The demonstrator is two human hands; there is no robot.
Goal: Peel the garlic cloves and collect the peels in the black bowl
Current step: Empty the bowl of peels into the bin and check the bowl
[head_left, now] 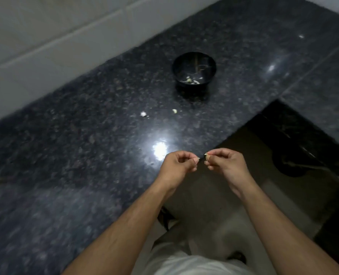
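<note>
A small black bowl (194,69) stands on the dark granite counter (85,145), far from me, with a few pale garlic peels in its bottom. Two small white garlic bits lie on the counter in front of it, one piece (143,114) to the left and another piece (174,111) to the right. Both hands hover over the counter's near corner, a small gap apart. My right hand (224,162) pinches a pale garlic clove (206,155) at its fingertips. My left hand (179,164) is curled, thumb against fingers; whatever it pinches is too small to make out.
A white tiled wall (55,36) runs along the counter's far left side. The counter bends in an L shape around a floor gap (283,145) at right. A bright light glare (159,149) sits just beyond my hands. My white clothing shows at the bottom.
</note>
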